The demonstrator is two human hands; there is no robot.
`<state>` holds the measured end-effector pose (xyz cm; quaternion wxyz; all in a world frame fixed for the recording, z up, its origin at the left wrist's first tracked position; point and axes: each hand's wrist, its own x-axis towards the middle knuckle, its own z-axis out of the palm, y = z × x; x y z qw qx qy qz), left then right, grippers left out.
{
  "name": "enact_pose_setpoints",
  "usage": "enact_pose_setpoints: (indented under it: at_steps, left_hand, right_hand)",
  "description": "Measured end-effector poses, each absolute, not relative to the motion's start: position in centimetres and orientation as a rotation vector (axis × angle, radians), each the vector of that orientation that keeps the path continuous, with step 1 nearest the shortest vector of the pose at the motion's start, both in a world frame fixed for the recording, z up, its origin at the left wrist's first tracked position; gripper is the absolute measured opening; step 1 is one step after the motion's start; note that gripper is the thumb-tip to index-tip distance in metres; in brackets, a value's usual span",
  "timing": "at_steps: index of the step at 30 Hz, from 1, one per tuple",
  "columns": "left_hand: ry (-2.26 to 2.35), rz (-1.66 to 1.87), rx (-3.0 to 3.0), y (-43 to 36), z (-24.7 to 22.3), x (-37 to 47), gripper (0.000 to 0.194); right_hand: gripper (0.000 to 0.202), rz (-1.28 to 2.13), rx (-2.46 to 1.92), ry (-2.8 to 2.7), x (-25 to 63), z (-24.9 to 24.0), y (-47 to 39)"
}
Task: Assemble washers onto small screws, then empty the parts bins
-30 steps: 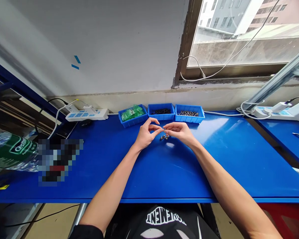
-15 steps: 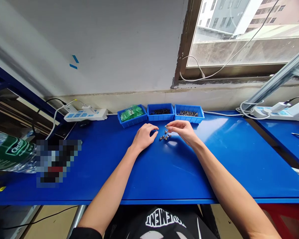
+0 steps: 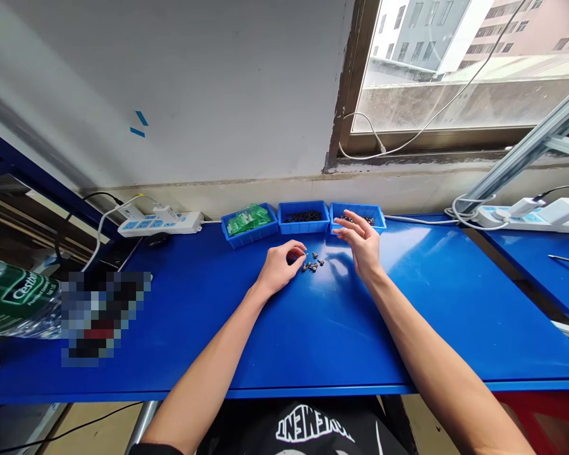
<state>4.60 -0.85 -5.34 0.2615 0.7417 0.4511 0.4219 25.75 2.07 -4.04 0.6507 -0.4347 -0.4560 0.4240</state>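
Beside a small pile of metal screw-like pieces (image 3: 310, 267) on the blue table, my left hand (image 3: 279, 268) is closed in a pinch. Something tiny and pale shows at its fingertips, too small to name. My right hand (image 3: 364, 245) is raised in front of the right-hand blue bin (image 3: 382, 226), fingers apart, with nothing visible in them. It partly hides that bin's small metal pieces (image 3: 370, 220). The middle blue bin (image 3: 303, 227) contains black screw-like parts (image 3: 306, 216). In the left blue bin (image 3: 251, 237) lie green plastic packets (image 3: 249, 218).
White power strips stand at the left (image 3: 161, 224) and right (image 3: 533, 215) of the table (image 3: 313, 347). A large labelled water bottle (image 3: 21, 294) lies on the left, beside a blurred-out patch. Behind the bins runs a wall, with a window (image 3: 455, 76) at the right.
My right hand has moved up and right from the pile to the right-hand bin, and its fingers have spread. My left hand stays by the pile, its fingertips closer together.
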Motion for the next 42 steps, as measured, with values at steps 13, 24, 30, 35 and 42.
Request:
enact_pose_setpoints:
  at_steps: [13,24,30,35,42]
  left_hand:
    - [0.983,1.369,1.331,-0.6,-4.7,5.5,0.044]
    - [0.972,1.414,1.346,-0.6,-4.6,5.6,0.048]
    - [0.98,1.366,1.415,-0.7,-4.7,5.6,0.048]
    - [1.088,1.266,1.659,-1.1,-4.3,5.2,0.027]
    - [1.1,0.816,2.262,-1.4,-3.6,3.4,0.008]
  right_hand:
    - [0.035,1.262,-0.961,-1.462,23.8,-2.8,-0.1]
    - [0.032,1.401,-0.91,-1.322,23.6,-2.7,-0.3]
    - [0.031,1.484,-0.888,-1.298,23.7,-2.4,-0.4]
    - [0.019,1.412,-0.908,-1.279,24.0,-2.6,-0.1]
    - [0.025,1.077,-0.927,-1.077,25.1,-3.4,1.3]
